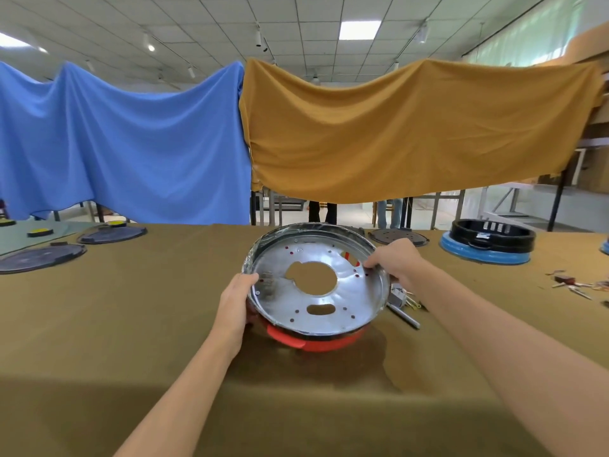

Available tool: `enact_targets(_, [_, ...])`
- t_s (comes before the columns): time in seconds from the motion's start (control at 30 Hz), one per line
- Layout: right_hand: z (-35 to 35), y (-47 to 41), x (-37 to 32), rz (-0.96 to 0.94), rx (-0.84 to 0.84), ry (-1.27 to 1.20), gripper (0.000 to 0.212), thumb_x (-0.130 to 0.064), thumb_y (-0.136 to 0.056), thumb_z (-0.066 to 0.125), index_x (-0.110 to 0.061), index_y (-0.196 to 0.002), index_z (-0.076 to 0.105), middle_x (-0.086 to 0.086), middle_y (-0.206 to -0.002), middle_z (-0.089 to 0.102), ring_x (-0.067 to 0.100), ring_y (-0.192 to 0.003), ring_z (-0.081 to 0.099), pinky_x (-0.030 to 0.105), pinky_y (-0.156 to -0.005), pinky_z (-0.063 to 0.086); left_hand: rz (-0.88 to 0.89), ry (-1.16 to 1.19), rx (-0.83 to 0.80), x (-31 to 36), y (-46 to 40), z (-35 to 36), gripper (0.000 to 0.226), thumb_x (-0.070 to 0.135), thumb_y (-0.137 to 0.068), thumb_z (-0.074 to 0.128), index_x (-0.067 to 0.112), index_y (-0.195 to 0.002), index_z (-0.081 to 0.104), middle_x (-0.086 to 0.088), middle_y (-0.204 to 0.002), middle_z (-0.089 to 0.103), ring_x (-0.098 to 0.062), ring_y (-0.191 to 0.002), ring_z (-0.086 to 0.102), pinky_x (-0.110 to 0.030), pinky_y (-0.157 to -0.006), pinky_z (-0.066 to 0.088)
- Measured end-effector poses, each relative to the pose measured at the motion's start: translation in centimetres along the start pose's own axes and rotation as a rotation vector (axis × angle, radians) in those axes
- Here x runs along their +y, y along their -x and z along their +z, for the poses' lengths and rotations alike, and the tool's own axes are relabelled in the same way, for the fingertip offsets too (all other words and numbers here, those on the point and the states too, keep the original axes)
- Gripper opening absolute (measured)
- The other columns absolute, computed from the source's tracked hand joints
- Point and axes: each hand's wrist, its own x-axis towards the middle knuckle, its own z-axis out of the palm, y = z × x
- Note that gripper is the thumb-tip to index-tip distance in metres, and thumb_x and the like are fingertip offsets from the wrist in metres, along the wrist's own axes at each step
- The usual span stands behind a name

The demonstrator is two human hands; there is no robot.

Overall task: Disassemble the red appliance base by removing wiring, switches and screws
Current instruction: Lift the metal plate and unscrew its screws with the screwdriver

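Note:
The red appliance base (316, 341) is held tilted above the olive-covered table (131, 324), its open side turned toward me. Inside it sits a shiny metal plate (349, 291) with a large central cut-out, an oval slot and several small holes. My left hand (235, 306) grips the left rim, thumb over the edge. My right hand (397, 262) grips the upper right rim, fingers curled over it. A screwdriver (403, 316) and some loose wiring (405, 296) lie on the table just right of the base, partly hidden behind it.
Dark round lids (43, 258) (112, 234) lie at the far left, another (397, 237) behind the base. A black-and-blue appliance base (487, 245) stands at the far right. Small removed parts and wires (573, 285) lie near the right edge. Blue and mustard cloths hang behind.

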Motion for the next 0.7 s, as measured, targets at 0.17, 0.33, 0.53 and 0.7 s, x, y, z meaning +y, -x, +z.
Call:
enact_targets(0.17, [0.3,-0.2,1.0,0.073,-0.132,0.047,0.016,-0.002,-0.081,0.075,-0.002,-0.075,0.060,0.009,-0.061,0.061,0.014,-0.041,0.056,0.020,-0.043,0.049,-0.216,-0.258,-0.131,1.8,-1.6,-1.5,0.027,0.031,-0.090,0.052,0.015,-0.108,0.066,-0.017,-0.097,0.068,-0.027,-0.078,0.065,-0.037,-0.069,0.059])
enact_targets(0.33, [-1.5,-1.2,1.5,-0.015,-0.328,-0.044,0.039,-0.039,-0.096,0.064,-0.001,-0.101,0.068,0.012,-0.094,0.073,0.022,-0.081,0.073,0.026,-0.062,0.059,-0.295,-0.498,-0.061,3.0,-3.4,-2.0,0.020,0.015,-0.089,0.050,0.008,-0.103,0.061,-0.015,-0.088,0.063,-0.028,-0.069,0.066,-0.032,-0.051,0.057])
enact_targets(0.53, [-6.4,-3.1,4.4,-0.079,-0.017,0.561,0.009,-0.010,-0.091,0.055,-0.002,-0.086,0.055,0.011,-0.080,0.056,0.023,-0.075,0.053,0.031,-0.063,0.044,-0.318,-0.424,-0.037,1.7,-3.5,-2.8,0.025,0.024,-0.086,0.058,0.013,-0.109,0.064,-0.010,-0.101,0.058,-0.025,-0.094,0.060,-0.034,-0.062,0.058])
enact_targets(0.7, [-6.1,-2.9,7.1,-0.001,-0.037,0.869,0.022,-0.021,-0.095,0.049,-0.009,-0.112,0.055,0.011,-0.107,0.061,0.028,-0.104,0.056,0.037,-0.091,0.047,-0.290,-0.316,-0.058,1.2,-2.9,-3.5,0.025,0.037,-0.088,0.062,0.022,-0.108,0.066,-0.005,-0.103,0.062,-0.021,-0.100,0.060,-0.035,-0.073,0.059])
